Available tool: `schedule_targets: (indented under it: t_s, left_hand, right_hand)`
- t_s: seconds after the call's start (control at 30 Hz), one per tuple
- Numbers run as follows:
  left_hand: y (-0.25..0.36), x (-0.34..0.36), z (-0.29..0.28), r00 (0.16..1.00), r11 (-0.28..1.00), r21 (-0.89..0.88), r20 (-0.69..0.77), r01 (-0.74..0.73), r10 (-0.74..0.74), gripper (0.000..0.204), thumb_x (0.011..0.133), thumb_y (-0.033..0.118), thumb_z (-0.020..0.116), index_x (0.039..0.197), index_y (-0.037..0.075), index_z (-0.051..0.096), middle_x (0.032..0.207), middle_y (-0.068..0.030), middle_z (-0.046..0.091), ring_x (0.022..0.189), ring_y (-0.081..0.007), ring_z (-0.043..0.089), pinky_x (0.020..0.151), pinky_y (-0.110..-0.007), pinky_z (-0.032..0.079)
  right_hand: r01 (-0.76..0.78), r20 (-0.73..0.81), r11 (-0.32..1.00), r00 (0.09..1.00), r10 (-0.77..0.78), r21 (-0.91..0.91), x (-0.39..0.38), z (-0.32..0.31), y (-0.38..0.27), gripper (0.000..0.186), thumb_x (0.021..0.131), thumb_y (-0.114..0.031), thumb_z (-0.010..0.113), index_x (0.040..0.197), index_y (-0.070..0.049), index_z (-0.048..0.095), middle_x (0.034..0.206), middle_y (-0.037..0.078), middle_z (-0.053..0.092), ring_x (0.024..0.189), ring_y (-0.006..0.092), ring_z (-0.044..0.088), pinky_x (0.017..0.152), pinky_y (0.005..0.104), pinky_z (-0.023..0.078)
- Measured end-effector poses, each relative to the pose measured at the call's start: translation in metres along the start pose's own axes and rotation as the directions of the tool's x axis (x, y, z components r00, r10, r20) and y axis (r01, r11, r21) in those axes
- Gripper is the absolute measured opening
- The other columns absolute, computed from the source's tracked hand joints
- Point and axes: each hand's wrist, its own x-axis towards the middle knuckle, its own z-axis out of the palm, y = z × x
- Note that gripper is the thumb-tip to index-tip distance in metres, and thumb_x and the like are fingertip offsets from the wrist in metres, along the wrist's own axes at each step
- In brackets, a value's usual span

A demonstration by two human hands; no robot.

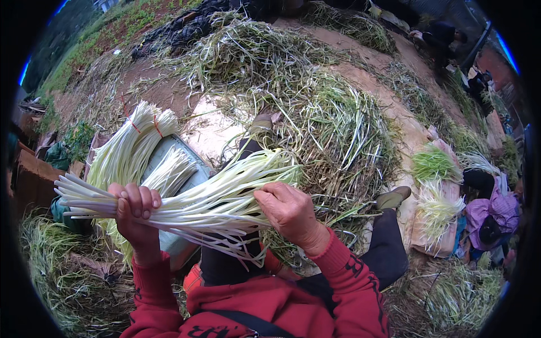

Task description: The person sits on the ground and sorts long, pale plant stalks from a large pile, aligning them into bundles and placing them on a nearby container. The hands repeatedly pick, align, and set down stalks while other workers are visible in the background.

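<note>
A long bunch of blanched chives (pixel 208 197), white at the stem ends and yellow-green at the leaves, lies across my lap level. My left hand (pixel 135 205) is wrapped round it near the stem ends, which stick out to the left. With fingers curled and pinched together, my right hand (pixel 290 214) grips at the leafy part; exactly how many leaves it holds is hidden. Behind the bunch, two tied bundles of chives (pixel 132 132) with red ties and a smaller loose pile (pixel 172 172) rest on a pale blue-green board (pixel 194 155).
A big heap of chive trimmings (pixel 338 135) spreads ahead, with another heap (pixel 242 56) behind it. My shoe (pixel 393 198) stands at its right edge. At right, more chives (pixel 437 205) lie on a pinkish slab beside a person in checked purple clothing (pixel 493 214). Another person bends far back right.
</note>
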Motion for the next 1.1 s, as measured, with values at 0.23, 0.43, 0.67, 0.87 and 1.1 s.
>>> schedule_targets:
  t_s: [0.23,0.43,0.67,0.87,1.1]
  left_hand:
    - [-0.011,-0.001,-0.003,0.973,0.992,-0.079,0.218,0.094,-0.075,0.019,0.087,0.02,0.054,0.084,0.01,0.038,0.055,0.0011,0.036,0.045,-0.0104,0.034,0.049,-0.029,0.038]
    - [-0.017,0.01,-0.009,0.959,0.98,-0.152,0.27,0.126,-0.082,0.018,0.086,0.017,0.056,0.082,0.008,0.041,0.053,-0.0017,0.039,0.042,-0.0137,0.036,0.047,-0.032,0.039]
    - [-0.023,0.015,-0.012,0.963,0.973,-0.184,0.253,0.137,-0.088,0.019,0.084,0.016,0.059,0.08,0.008,0.041,0.052,-0.0012,0.041,0.041,-0.013,0.039,0.046,-0.031,0.041]
    - [-0.026,0.013,-0.013,0.975,0.972,-0.182,0.192,0.149,-0.114,0.02,0.085,0.017,0.057,0.08,0.009,0.04,0.051,0.0005,0.038,0.04,-0.0106,0.036,0.046,-0.029,0.04]
    - [-0.039,-0.004,-0.01,0.964,0.966,-0.087,0.13,0.243,-0.23,0.021,0.086,0.02,0.055,0.082,0.009,0.037,0.051,0.0018,0.033,0.04,-0.0094,0.031,0.046,-0.028,0.037]
  right_hand:
    - [-0.564,0.257,0.217,0.641,0.723,0.797,-0.011,-0.024,0.021,0.01,0.085,-0.008,0.058,0.089,0.0,0.06,0.073,0.001,0.059,0.059,0.0029,0.05,0.054,0.0173,0.042]
    - [-0.472,0.19,0.78,0.881,0.434,0.411,0.049,-0.028,0.055,0.016,0.083,-0.008,0.059,0.099,-0.004,0.059,0.072,0.001,0.055,0.06,0.0091,0.051,0.053,0.0217,0.043]
    - [-0.011,0.547,0.998,0.837,-0.022,0.057,0.072,0.003,0.068,0.02,0.079,-0.011,0.057,0.099,-0.013,0.062,0.071,0.008,0.052,0.06,0.0258,0.056,0.052,0.0346,0.045]
    - [-0.138,0.374,0.983,0.924,0.084,0.12,0.056,0.009,0.062,0.016,0.077,-0.003,0.059,0.093,-0.004,0.061,0.071,0.01,0.053,0.064,0.0275,0.057,0.056,0.0345,0.047]
    - [-0.519,0.14,0.724,0.844,0.517,0.454,0.027,0.025,0.063,0.012,0.084,-0.006,0.057,0.091,0.002,0.062,0.077,0.01,0.061,0.067,0.016,0.058,0.062,0.0257,0.046]
